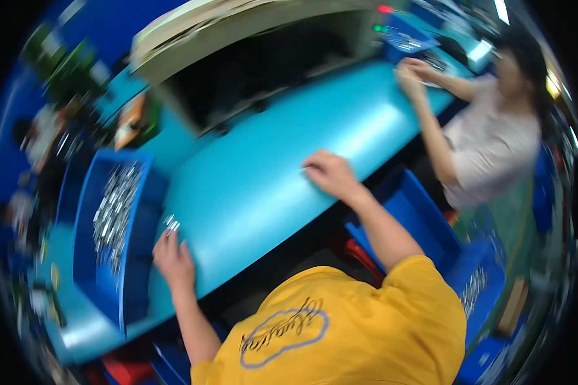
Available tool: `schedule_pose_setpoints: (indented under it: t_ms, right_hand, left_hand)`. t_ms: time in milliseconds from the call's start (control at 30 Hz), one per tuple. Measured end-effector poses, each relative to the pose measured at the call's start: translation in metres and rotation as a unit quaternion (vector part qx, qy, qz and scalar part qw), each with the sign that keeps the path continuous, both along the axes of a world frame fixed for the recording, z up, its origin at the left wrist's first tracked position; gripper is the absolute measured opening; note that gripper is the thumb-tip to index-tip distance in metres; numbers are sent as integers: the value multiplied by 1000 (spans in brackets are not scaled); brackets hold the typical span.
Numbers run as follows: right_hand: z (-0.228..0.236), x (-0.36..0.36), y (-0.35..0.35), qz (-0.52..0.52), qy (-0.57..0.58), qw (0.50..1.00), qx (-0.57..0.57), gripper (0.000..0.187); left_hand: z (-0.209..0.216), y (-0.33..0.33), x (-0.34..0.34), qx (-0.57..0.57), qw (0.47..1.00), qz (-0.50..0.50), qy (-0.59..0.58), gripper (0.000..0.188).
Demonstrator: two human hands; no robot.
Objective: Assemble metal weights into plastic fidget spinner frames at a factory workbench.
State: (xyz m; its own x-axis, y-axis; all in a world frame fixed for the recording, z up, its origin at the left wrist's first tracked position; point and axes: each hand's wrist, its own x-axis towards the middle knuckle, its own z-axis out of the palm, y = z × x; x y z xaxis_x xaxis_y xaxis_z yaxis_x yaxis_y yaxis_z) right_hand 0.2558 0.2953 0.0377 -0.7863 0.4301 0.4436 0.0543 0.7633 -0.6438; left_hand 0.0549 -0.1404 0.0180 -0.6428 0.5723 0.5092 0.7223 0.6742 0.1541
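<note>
My left hand (175,258) is at the table's left side, beside a blue bin (146,192). Small shiny metal parts (171,222) show at its fingertips, and the fingers look closed on them, though motion blurs the grip. The bin holds a heap of similar shiny metal parts (115,215). Over the middle of the turquoise table (257,186), my right hand (331,174) has its fingers curled together, thumb side to the left. Whatever is between those fingertips, if anything, is too small and blurred to name.
A beige housing with a dark opening (250,70) stands along the table's far side. At the right, a co-worker (494,128) handles something near a small blue bin (404,38). Blue bins (408,208) stand beside my right arm, one with metal parts (474,289).
</note>
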Motion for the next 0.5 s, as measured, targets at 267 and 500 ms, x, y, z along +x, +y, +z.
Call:
schedule_pose_setpoints:
  t_ms: [267,500]
  right_hand:
    - [38,-102,-84,209,-86,974,8,22]
    - [11,-192,-163,332,-52,928,159,61]
  left_hand:
    - [32,54,6,-38,994,-62,-87,50]
    - [36,57,19,54,997,-39,-27,39]
